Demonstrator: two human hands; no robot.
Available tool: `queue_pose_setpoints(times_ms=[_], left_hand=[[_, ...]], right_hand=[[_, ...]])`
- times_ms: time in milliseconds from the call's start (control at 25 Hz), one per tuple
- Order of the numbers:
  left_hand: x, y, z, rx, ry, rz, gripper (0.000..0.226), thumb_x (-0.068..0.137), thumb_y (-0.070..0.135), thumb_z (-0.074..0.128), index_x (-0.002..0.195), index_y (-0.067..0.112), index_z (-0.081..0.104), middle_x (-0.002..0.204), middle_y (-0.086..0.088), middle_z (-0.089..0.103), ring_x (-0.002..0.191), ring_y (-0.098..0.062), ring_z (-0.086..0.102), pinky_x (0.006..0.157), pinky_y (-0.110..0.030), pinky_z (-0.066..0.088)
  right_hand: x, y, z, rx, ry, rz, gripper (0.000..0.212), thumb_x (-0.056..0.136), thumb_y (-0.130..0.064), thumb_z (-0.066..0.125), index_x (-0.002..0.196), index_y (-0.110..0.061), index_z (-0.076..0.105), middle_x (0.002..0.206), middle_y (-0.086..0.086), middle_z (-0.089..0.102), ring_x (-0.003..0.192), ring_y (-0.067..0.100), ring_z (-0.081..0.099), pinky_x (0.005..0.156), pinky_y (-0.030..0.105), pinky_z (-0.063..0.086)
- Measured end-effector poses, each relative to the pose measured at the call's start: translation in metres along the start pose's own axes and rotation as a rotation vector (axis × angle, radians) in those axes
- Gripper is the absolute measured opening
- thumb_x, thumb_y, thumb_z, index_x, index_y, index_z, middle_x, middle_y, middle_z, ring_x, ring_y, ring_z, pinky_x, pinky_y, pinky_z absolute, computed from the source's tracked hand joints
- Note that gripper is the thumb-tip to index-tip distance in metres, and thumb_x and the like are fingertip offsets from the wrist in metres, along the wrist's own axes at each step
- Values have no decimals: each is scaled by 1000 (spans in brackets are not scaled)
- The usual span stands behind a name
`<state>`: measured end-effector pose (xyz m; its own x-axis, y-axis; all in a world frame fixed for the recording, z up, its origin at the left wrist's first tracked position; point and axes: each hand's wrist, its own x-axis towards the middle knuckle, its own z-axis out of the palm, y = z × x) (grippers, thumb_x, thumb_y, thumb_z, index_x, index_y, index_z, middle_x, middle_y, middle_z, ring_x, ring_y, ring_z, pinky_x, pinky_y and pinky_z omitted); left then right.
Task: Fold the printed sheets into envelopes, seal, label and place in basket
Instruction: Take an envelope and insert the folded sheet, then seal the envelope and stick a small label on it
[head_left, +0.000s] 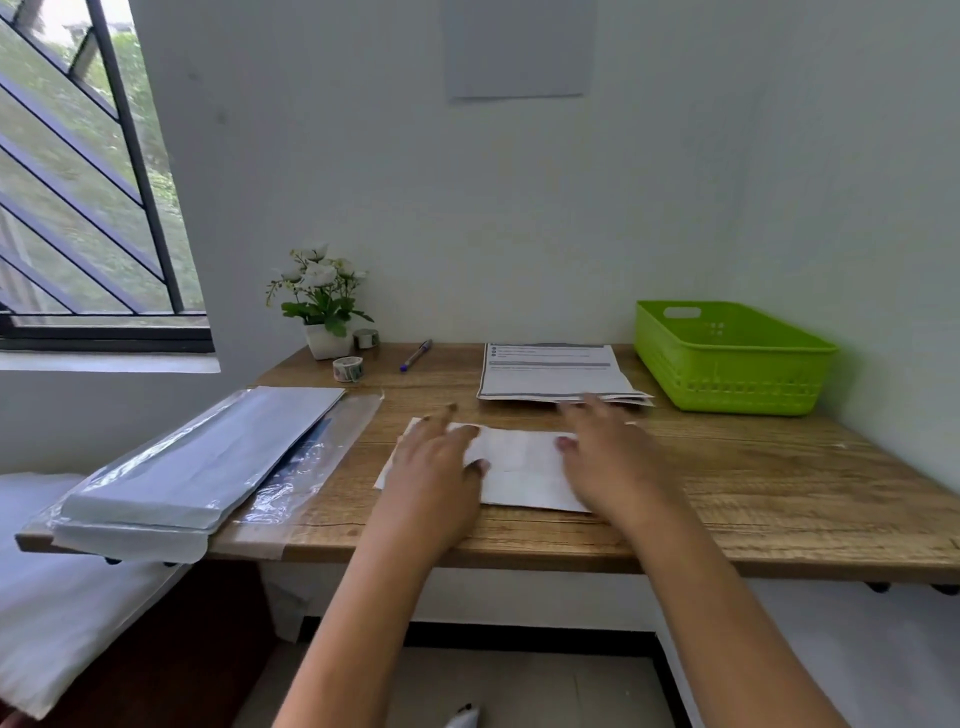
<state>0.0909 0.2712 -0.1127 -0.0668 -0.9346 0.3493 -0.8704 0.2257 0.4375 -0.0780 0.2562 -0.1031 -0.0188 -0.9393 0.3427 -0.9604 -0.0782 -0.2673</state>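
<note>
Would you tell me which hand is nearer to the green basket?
Right. The right hand is over the folded paper, left of the basket; the left hand is further left over that paper.

We are looking forward and down from head height through one wide-angle camera, close over the wooden table (779, 493), facing the wall (519, 208).

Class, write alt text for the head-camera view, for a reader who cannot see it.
A person's left hand and right hand rest flat on a white paper on a wooden table. Behind it lie printed sheets, with a green basket to their right. A plastic-wrapped pack lies on the left; a pen, tape roll and potted flowers stand near the wall.
</note>
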Motion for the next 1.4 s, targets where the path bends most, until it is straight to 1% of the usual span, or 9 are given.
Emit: queue_pose_setpoints(times_ms=[80, 200, 600, 840, 920, 1040, 1160, 1280, 1400], left_hand=[[8, 11, 12, 94, -202, 86, 48, 100, 32, 34, 147, 26, 25, 158, 4, 12, 146, -19, 6, 117, -38, 7], [14, 11, 22, 256, -360, 31, 50, 100, 37, 19, 149, 31, 11, 159, 6, 6, 146, -27, 0, 116, -45, 3], [0, 7, 11, 391, -343, -195, 77, 89, 68, 14, 151, 24, 1, 158, -15, -1, 145, -35, 0, 116, -46, 6], [1, 5, -1, 364, -348, -239, 89, 83, 74, 26, 150, 16, 14, 156, -16, 17, 142, -32, 19, 112, -44, 24], [9, -5, -15, 308, -334, -221, 83, 85, 70, 35, 146, 15, 25, 152, -11, 29, 137, -28, 32, 106, -41, 34], [28, -37, -48, 243, -223, -208, 69, 89, 58, 45, 142, 16, 34, 147, -8, 38, 133, -26, 38, 106, -40, 35], [63, -76, -81, 163, -209, -284, 53, 90, 40, 55, 135, 14, 47, 139, -8, 49, 126, -26, 45, 103, -38, 36], [106, -116, -98, 147, -157, -340, 40, 90, 19, 57, 128, 7, 56, 130, -12, 56, 117, -28, 51, 101, -36, 41], [137, -151, -91, 57, -146, -374, 44, 87, 10, 58, 131, 10, 53, 131, -11, 54, 117, -29, 52, 99, -38, 46]], right_hand=[[-8, -17, 13, 40, -160, -120, 49, 101, -33, 31, 149, -24, 26, 160, -1, 16, 146, 21, 17, 117, 41, 17], [-8, -15, 23, -50, -301, -92, 54, 101, -43, 17, 152, -25, 13, 161, -4, 9, 148, 16, 6, 119, 41, 3], [-17, 20, 8, -119, -387, 43, 75, 91, -66, 10, 152, -23, 0, 161, -7, -4, 148, 14, -2, 119, 40, -1], [-13, 18, 0, -117, -423, 107, 81, 91, -67, 15, 153, -16, 2, 161, -1, -1, 149, 17, 0, 119, 41, 2], [-8, 6, 1, -97, -405, 60, 82, 91, -67, 18, 152, -14, 3, 161, 2, 0, 149, 17, 0, 119, 40, 3], [10, -28, -2, -54, -407, -99, 78, 93, -63, 24, 152, -14, 7, 161, 3, 3, 149, 19, 2, 119, 41, 5], [40, -73, -11, 0, -474, -280, 64, 97, -51, 33, 146, -11, 30, 157, 8, 22, 143, 26, 23, 113, 40, 22], [75, -117, -4, 51, -546, -362, 57, 99, -35, 42, 149, -14, 24, 157, 8, 23, 143, 25, 26, 112, 35, 24], [109, -149, 22, 99, -555, -360, 57, 97, -24, 48, 149, -16, 27, 156, 8, 27, 141, 25, 29, 113, 33, 28]])
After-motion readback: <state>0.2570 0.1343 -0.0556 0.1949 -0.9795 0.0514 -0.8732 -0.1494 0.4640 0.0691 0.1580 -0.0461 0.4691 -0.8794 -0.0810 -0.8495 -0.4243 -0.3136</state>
